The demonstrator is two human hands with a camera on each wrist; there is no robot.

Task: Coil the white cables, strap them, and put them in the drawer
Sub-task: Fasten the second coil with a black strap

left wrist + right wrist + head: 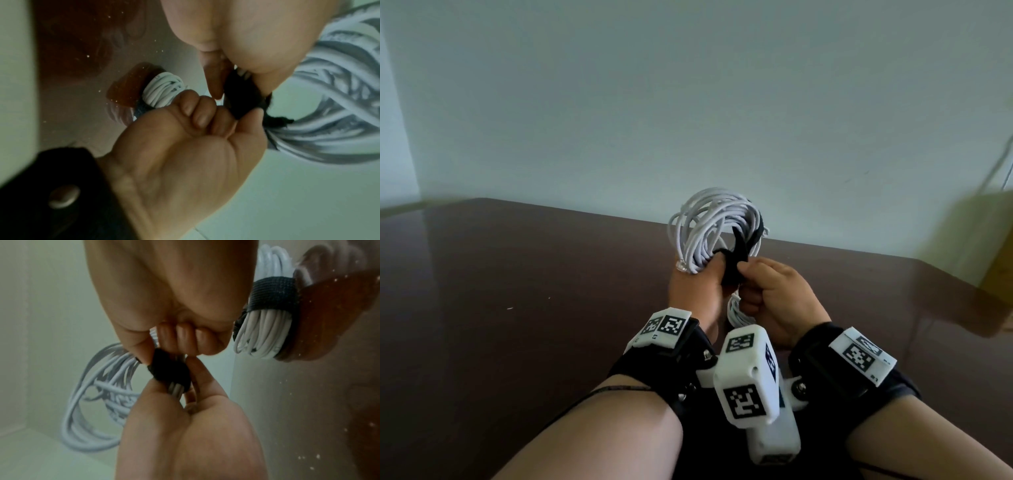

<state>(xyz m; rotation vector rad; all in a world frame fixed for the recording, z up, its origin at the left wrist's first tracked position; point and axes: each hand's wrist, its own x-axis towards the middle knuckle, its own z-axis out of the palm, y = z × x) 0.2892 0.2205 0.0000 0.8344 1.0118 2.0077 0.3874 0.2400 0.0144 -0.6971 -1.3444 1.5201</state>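
Note:
A coil of white cable [714, 222] stands upright over the brown table, and my left hand [697, 282] grips its lower part. A black strap [732, 265] wraps the bundle where I hold it. My right hand [760, 293] pinches the strap's loose end between thumb and curled fingers. The right wrist view shows the strap [166, 369] pressed between both hands, with the coil [96, 395] hanging behind. A second white coil [265, 331], bound by its own black strap [273, 293], lies on the table under my hands, also seen as a bound coil [162, 91] in the left wrist view.
The dark brown table [517, 291] runs to a pale wall behind. A yellowish-green block [989, 246] stands at the table's right edge. No drawer shows in any view.

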